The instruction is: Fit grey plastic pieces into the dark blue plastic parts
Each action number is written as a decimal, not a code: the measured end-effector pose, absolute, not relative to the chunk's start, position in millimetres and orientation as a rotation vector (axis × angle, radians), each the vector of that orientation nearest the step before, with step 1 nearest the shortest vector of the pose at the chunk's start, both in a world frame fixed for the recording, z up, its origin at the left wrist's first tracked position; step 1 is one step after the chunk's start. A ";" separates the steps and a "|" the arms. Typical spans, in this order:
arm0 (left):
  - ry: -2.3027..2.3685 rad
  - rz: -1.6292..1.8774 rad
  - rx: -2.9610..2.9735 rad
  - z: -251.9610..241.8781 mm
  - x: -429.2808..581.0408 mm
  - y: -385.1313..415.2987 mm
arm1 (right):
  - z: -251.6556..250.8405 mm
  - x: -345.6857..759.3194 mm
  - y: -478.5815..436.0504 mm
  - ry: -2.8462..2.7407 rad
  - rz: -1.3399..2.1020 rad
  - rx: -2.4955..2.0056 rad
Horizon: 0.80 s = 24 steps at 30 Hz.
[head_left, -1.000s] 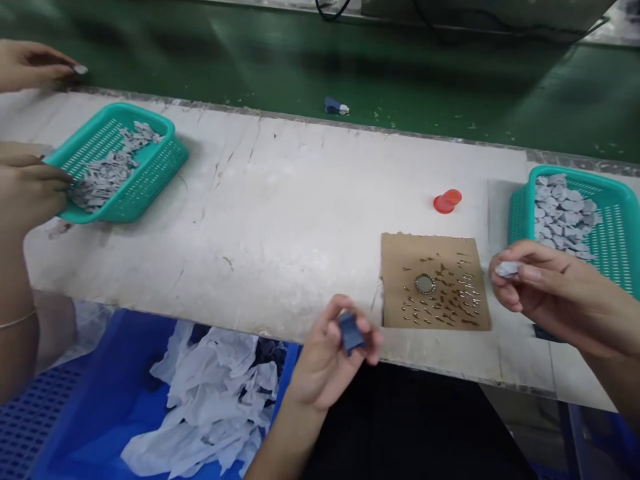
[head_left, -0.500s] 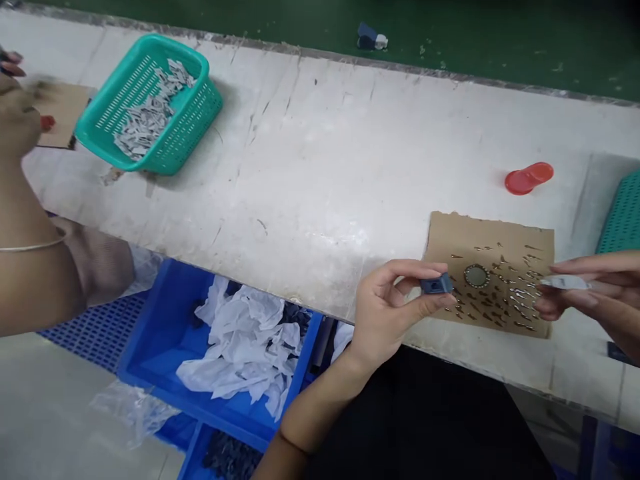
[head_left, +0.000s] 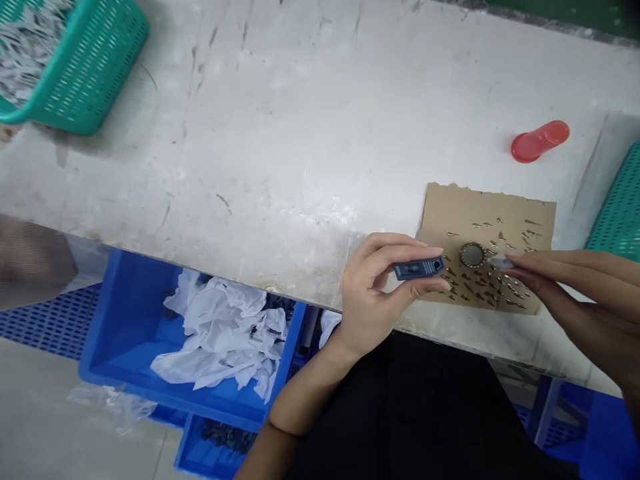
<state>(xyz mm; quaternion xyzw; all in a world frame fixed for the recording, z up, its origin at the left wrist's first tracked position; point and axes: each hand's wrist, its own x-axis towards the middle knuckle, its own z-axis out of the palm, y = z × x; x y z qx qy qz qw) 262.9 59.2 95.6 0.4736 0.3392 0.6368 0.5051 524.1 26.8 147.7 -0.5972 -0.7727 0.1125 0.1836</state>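
Note:
My left hand (head_left: 380, 293) pinches a small dark blue plastic part (head_left: 419, 268) between thumb and fingers, just off the table's near edge. My right hand (head_left: 565, 293) reaches in from the right, its fingertips closed on a small grey-white piece (head_left: 500, 262) over a brown cardboard square (head_left: 487, 213). Several small metal pins (head_left: 480, 288) lie scattered on the cardboard around a round metal disc (head_left: 472, 255). The two hands are close together, the blue part's end pointing toward the disc.
A red cap (head_left: 540, 141) lies beyond the cardboard. Teal baskets stand at far left (head_left: 85, 73) and right edge (head_left: 620, 213). Below the white table (head_left: 280, 147), a blue bin (head_left: 115, 320) holds crumpled white sheets (head_left: 225, 333). Another person's sleeve (head_left: 30, 257) shows at left.
The view has dropped and shifted left-to-right across the table. My right hand moved left over the cardboard toward the disc. My left hand turned the blue part level.

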 end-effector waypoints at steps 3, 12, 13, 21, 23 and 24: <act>0.880 1.524 1.162 97.3 262.1 59.5 | 145.2 523.0 27.7 -2.300 0.259 -1.648; 0.985 1.485 1.205 100.5 261.9 58.5 | 129.0 541.3 33.4 -2.314 0.279 -1.609; 0.988 1.473 1.206 101.1 261.4 58.5 | 130.1 541.0 32.6 -2.316 0.315 -1.629; 0.983 1.443 1.237 102.3 259.6 59.0 | 137.8 534.0 25.3 -2.308 0.416 -1.666; 0.954 1.445 1.234 101.0 260.7 58.0 | 136.9 534.9 25.4 -2.265 0.462 -1.693; 0.935 1.444 1.214 100.5 261.3 57.1 | 135.8 536.7 25.9 -2.200 0.527 -1.735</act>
